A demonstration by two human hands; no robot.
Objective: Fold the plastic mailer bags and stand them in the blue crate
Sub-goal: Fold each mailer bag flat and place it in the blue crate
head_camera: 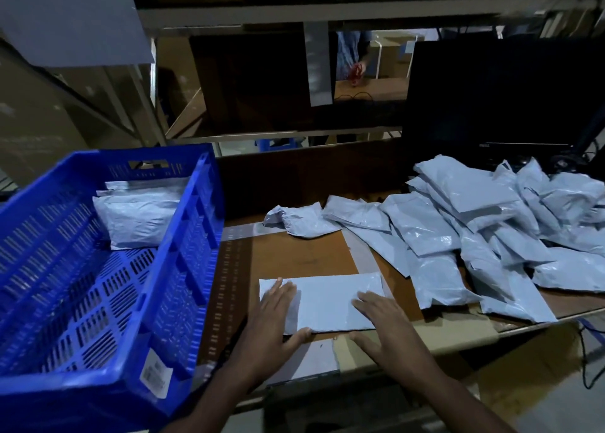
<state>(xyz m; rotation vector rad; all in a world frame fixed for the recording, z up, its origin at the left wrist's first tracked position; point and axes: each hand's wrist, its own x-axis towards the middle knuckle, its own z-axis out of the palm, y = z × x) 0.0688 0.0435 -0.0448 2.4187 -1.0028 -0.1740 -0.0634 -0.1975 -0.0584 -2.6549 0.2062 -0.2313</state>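
While both hands lie flat on it, a pale grey-blue plastic mailer bag [327, 303], folded into a long rectangle, rests on the brown cardboard-covered table [301, 252] just to the right of the blue slotted plastic crate [108, 288]. The left hand [271, 321] presses the end of that bag nearer the crate, fingers straight and together on top, thumb stretched along the bag's near edge. The right hand [383, 328] presses the end farther from the crate, fingers straight and slightly spread, thumb touching the table just off the near edge; neither hand curls round anything. Inside the crate, against its far wall, a few folded mailer bags of the same pale plastic [137, 210] stand on edge, one behind another. Well to the right of the crate, beyond the pressed bag, a loose heap of unfolded, crumpled mailer bags [474, 233] sprawls over the table. Behind that heap, farther from the crate, stands a dark computer monitor [501, 95].
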